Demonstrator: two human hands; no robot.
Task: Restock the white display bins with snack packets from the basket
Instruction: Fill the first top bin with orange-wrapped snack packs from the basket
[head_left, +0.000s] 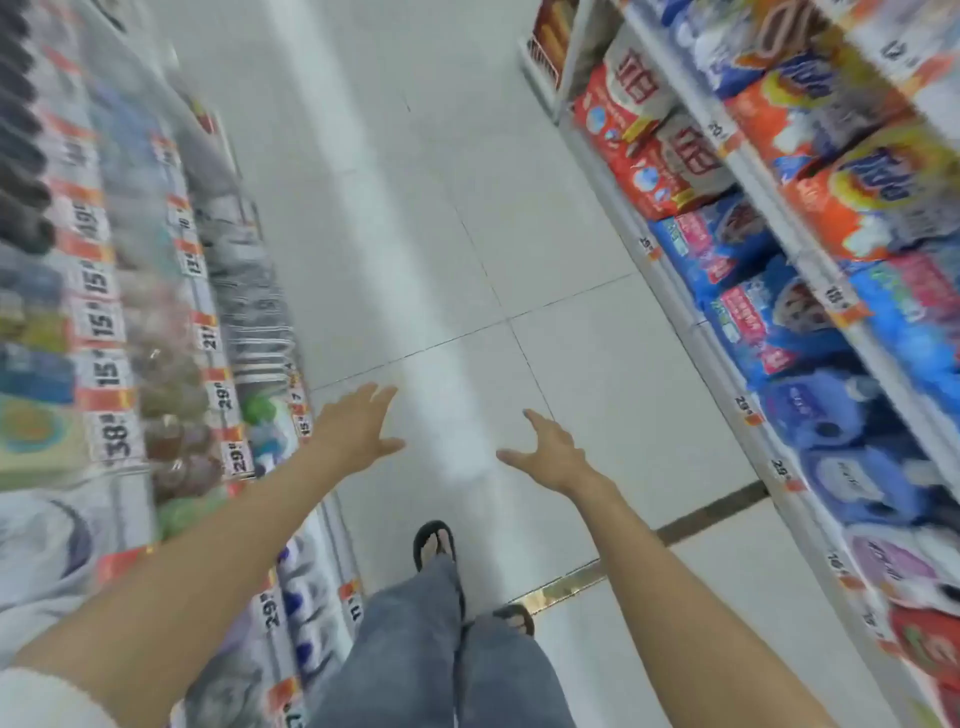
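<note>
As I stand between shelves (779, 244), left grip (358, 426) and right grip (548, 452) reach out over floor (415, 208), fingers (383, 396) spread, empty.

Two hands are seen at lower centre: a left hand (353, 431) and a right hand (550, 452). Two sandalled feet (434, 540) are shown at the bottom. Two shelving units (769, 208) are counted, one along each side edge.

Floor tiles (597, 374) white, thin dark grid lines. My jeans (405, 660) grey-blue, sandal (434, 535) black. Price tags (106, 371) white/orange. Right-shelf packs (639, 171) blurred, seemingly red, orange, blue.
</note>
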